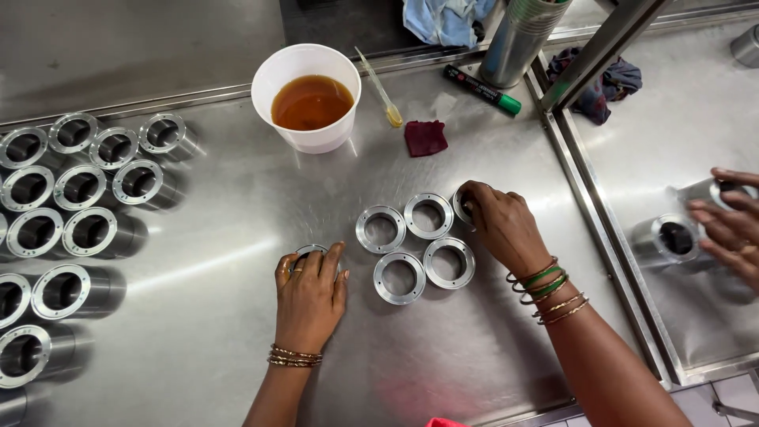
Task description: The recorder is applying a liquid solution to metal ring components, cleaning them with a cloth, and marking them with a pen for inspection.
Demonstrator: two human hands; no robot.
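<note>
Workshop: steel benches (198,332), rows of machined metal sleeves (79,186), loose rings (399,277), cup of oil (307,96).

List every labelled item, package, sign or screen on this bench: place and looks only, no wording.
Marker pen: lying top centre beside the metal cylinder, black barrel with a printed label, green cap.
No packages, signs or screens show.

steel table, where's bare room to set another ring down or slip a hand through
Free: the stretch of steel table between the flanged cylinders and the left hand; also the front edge below the flat rings. Crowded: the left edge, and around the cup of amber liquid, dropper and marker.
</note>
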